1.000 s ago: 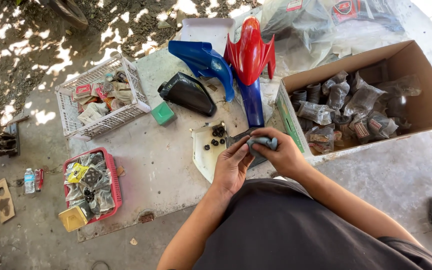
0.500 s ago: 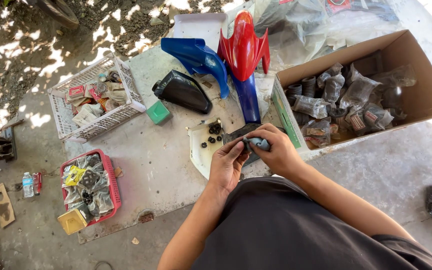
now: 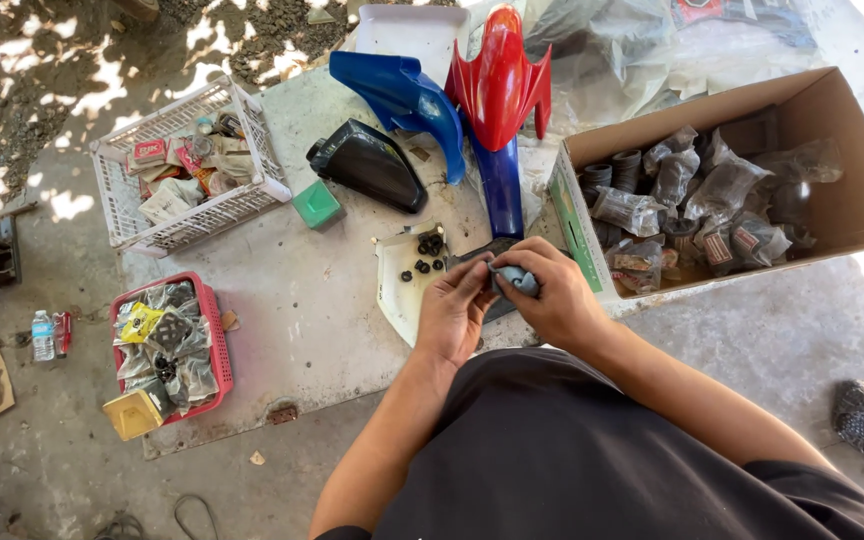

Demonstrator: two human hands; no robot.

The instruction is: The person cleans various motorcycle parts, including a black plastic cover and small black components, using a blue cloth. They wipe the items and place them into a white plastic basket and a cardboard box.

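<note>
A: Big stuff first — what's on the slab?

B: I see a pale table on bare ground. Biggest thing on it is the cardboard box at the right, open, full of bagged dark parts. Behind it, a heap of clear plastic bags.

A: Middle of the table?

B: A red fender and a blue fender side by side, touching at the far edge, with a blue strip running down from the red one toward me. Just left of that, a black cover. A white tray sits behind the fenders.

A: Left side?

B: White basket with small packets in it, then a red basket nearer me with bagged bits and a yellow box at its corner. Water bottle on the ground, well apart from the table.

A: Smaller?

B: Green box near the black cover. A white panel at the near edge with a few black rubber rings lying on it.

A: Hands?

B: Both together over the near table edge, just right of the white panel. My right hand is wrapped round a small grey part — fingers closed over its top. My left hand comes in from the left, fingertips pressed on the same part's left end. A dark flat piece lies under them; can't tell if the part touches it.
</note>
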